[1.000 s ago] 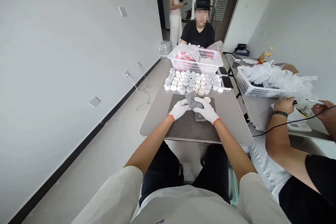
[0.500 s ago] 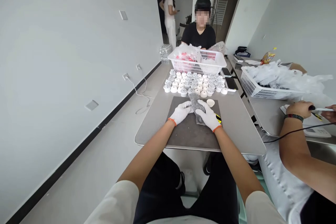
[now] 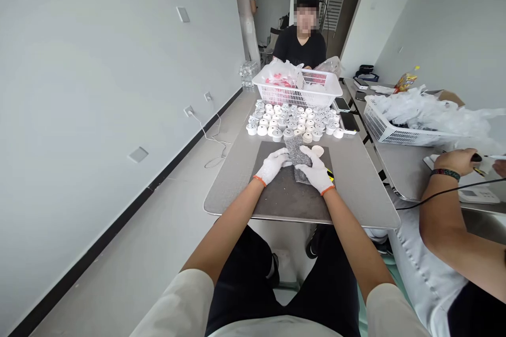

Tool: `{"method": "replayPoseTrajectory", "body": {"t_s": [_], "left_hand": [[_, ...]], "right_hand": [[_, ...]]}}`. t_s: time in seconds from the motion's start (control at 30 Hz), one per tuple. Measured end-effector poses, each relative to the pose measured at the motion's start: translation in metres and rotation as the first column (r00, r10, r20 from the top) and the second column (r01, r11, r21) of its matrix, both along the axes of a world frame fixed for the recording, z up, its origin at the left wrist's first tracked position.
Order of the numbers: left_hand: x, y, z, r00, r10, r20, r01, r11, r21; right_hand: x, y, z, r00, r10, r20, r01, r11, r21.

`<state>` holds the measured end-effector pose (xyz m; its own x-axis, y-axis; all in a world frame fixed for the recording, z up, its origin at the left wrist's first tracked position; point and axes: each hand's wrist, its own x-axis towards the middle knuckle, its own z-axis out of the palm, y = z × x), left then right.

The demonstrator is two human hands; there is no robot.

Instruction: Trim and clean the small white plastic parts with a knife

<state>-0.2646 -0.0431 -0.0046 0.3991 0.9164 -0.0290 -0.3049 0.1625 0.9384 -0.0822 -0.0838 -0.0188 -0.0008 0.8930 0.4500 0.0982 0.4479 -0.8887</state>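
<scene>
A grey speckled cloth [image 3: 297, 151] hangs between my two white-gloved hands, above a dark mat [image 3: 272, 197]. My right hand [image 3: 314, 169] is closed on the cloth's right side, thumb and fingers apart around it. From the other side, my left hand [image 3: 272, 165] pinches at its left edge; the fingertips are partly hidden there. Whether anything is wrapped inside the cloth cannot be seen. Just beyond my right hand lies a small white round piece [image 3: 318, 151]. A yellow-and-black tool [image 3: 330, 175] sticks out beside that hand, mostly covered.
Rows of white round parts [image 3: 272, 122] stand across the table, before a white basket [image 3: 276, 93] with bagged red pieces. A person [image 3: 302, 45] sits opposite. At right, another person's arm [image 3: 443, 184] works beside a second basket [image 3: 395, 134]; a black cable [image 3: 435, 197] crosses there.
The grey cloth has spread flatter and shows more of its face between my hands. My hands have barely moved. The standing person at the back has shifted left.
</scene>
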Motion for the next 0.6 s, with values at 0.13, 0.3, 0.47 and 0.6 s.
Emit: {"method": "replayPoseTrajectory", "body": {"t_s": [0.13, 0.3, 0.47, 0.6], "left_hand": [[-0.003, 0.000, 0.000, 1.000, -0.026, -0.011, 0.027, 0.999, 0.025], [-0.005, -0.002, 0.007, 0.997, -0.082, -0.003, 0.082, 0.996, 0.023], [-0.004, -0.008, 0.014, 0.998, -0.046, -0.054, 0.047, 0.999, 0.020], [-0.001, -0.011, 0.015, 0.984, 0.033, -0.173, -0.025, 0.999, 0.048]], "right_hand": [[0.002, -0.004, 0.009, 1.000, 0.026, 0.014, -0.026, 1.000, -0.005], [0.003, -0.005, 0.013, 0.999, -0.009, 0.039, 0.010, 1.000, -0.015], [-0.020, -0.020, 0.036, 0.985, -0.159, 0.070, 0.165, 0.983, -0.085], [-0.008, -0.062, 0.094, 0.967, -0.238, 0.096, 0.242, 0.969, -0.039]]}}
